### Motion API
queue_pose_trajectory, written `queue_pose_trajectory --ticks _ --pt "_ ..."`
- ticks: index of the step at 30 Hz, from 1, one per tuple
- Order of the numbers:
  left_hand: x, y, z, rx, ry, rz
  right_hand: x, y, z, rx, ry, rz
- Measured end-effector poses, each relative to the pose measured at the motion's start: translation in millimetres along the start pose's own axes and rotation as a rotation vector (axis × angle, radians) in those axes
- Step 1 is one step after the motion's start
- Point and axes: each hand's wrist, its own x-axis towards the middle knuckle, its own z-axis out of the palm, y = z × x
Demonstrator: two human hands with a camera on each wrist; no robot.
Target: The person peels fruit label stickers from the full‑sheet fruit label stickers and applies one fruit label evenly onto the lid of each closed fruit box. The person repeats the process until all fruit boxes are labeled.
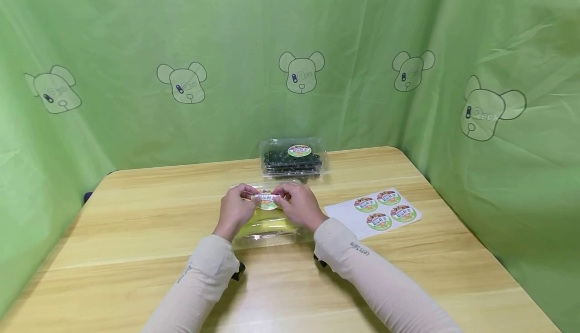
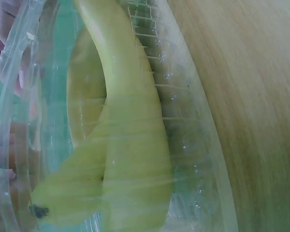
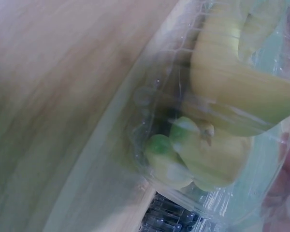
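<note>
A round fruit sticker [image 1: 268,202] with a green lower edge lies between my two hands, over the lid of a clear plastic clamshell box [image 1: 265,240]. My left hand [image 1: 236,209] pinches its left edge with thumb and fingers. At the opposite edge, my right hand [image 1: 302,206] pinches it in the same way. Inside the box are curved yellow bananas [image 2: 130,116], one with a dark tip. Small yellow fruits with green ends [image 3: 159,145] also show through the plastic in the right wrist view. Both hands partly cover the box's sides.
Behind stands a second clear box [image 1: 294,164] of dark fruit, with a similar sticker [image 1: 299,150] on its lid. A white backing sheet [image 1: 342,215] with several round stickers lies to the right on the wooden table [image 1: 149,232]. Green curtains [image 1: 235,71] hang around the table.
</note>
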Motion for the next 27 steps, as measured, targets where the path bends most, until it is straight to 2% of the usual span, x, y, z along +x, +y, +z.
queue_pose_trajectory --ticks 13,22,27 --pt "-0.1 -0.2 -0.6 0.003 -0.006 0.011 1.2 1.2 -0.9 -0.006 -0.006 -0.001" --pt "-0.6 -1.0 0.1 0.031 0.015 0.037 1.3 2.5 1.2 -0.044 -0.009 -0.009" --pt "-0.6 0.2 0.4 0.032 0.013 0.03 1.6 3.9 1.5 -0.057 -0.004 -0.016"
